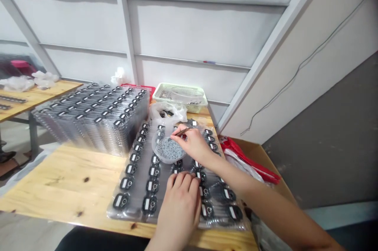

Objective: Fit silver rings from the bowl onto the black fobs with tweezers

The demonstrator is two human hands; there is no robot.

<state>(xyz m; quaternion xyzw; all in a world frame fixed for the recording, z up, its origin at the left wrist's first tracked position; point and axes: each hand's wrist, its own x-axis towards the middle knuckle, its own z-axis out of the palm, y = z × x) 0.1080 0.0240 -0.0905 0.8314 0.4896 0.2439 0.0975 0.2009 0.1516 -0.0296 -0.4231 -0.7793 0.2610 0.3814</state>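
Gripping tweezers [181, 131] in right hand [189, 144] over bowl of metal rings [167, 150]; left hand [178, 207] curled on blister tray [138, 188]; stacked trays [94, 119] left of bowl.

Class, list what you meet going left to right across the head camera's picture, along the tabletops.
Side table, stack of clear blister trays, dish of small grey rings, right hand holding tweezers, red plastic bag
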